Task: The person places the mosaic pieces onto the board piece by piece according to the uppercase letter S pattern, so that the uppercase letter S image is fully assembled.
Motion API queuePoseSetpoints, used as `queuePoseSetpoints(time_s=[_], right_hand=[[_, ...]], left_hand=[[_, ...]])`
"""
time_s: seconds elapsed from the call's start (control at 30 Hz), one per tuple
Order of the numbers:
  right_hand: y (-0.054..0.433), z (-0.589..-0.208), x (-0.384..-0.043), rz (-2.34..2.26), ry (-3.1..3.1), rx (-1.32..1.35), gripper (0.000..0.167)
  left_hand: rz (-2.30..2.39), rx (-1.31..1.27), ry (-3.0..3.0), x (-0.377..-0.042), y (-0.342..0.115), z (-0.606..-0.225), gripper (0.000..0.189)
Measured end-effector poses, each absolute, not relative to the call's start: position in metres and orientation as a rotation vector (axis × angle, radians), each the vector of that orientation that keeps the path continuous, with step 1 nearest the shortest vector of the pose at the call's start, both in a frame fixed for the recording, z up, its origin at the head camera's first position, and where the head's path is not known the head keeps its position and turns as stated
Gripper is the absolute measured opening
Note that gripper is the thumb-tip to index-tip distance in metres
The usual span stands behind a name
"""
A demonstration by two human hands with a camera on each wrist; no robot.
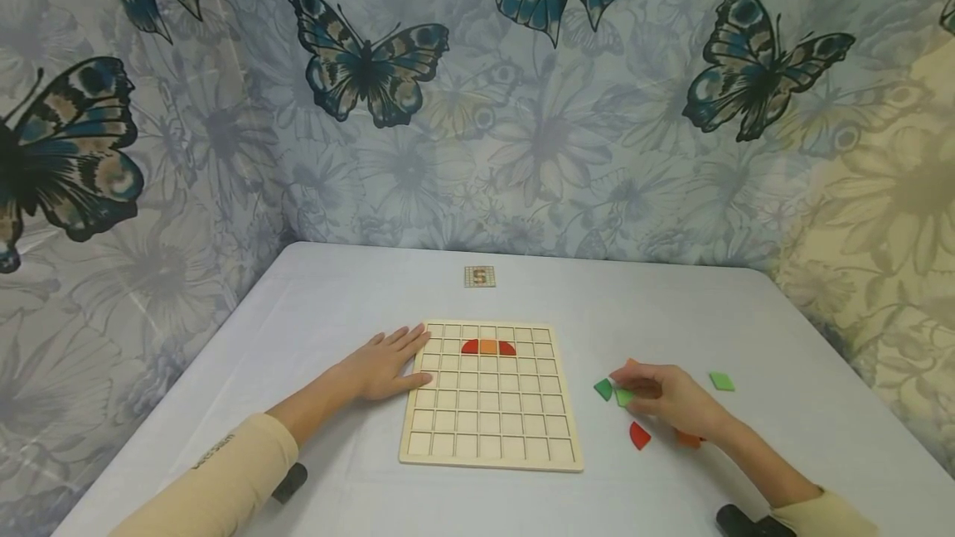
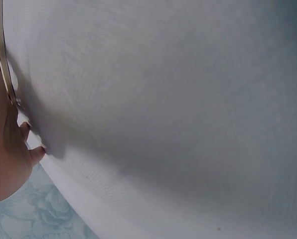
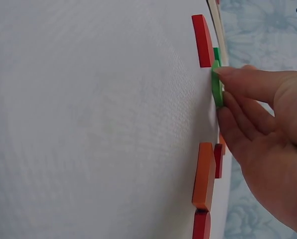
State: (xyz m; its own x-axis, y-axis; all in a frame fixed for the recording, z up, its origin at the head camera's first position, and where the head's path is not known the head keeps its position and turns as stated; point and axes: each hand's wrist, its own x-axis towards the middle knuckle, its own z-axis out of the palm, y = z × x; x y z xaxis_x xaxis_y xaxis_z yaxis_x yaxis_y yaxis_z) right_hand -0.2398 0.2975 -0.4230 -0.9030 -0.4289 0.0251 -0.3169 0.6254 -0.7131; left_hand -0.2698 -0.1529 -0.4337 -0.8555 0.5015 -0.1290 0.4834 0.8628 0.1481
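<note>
My left hand (image 1: 391, 365) lies spread on the left edge of a wooden grid board (image 1: 477, 421), thumb and fingertips touching its rim. In the board's upper rows sit an orange square (image 1: 488, 346) and two red quarter-round pieces (image 1: 470, 347). To the right of the board, my right hand (image 1: 671, 396) pinches a light green tile (image 3: 217, 87) at table level, thumb on one side and fingertips at the other. Around it lie a dark green piece (image 1: 603, 389), a red quarter-round (image 1: 639, 436) and orange pieces (image 3: 204, 177), some partly hidden by the hand.
A small pattern card (image 1: 480, 276) lies beyond the board. Another light green tile (image 1: 721, 381) is at the far right. Dark objects stand by the left (image 1: 289, 483) and right forearms. Butterfly-print cloth (image 1: 522, 189) hangs behind the white table (image 1: 358, 288).
</note>
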Motion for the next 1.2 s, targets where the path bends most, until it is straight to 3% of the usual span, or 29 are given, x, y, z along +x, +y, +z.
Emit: queuePoseSetpoints(time_s=[0.8,1.2], right_hand=[[0.2896,-0.416,-0.246,-1.061,2.722,-0.482,0.04],[0.2912,-0.4193,-0.2494,-1.109,2.797,-0.26,0.028]], left_hand=[[0.181,0.77,2.86,-0.267,-0.1527,-0.4281,0.078],[0.19,0.763,2.854,-0.2698,-0.1532,-0.4306,0.08]])
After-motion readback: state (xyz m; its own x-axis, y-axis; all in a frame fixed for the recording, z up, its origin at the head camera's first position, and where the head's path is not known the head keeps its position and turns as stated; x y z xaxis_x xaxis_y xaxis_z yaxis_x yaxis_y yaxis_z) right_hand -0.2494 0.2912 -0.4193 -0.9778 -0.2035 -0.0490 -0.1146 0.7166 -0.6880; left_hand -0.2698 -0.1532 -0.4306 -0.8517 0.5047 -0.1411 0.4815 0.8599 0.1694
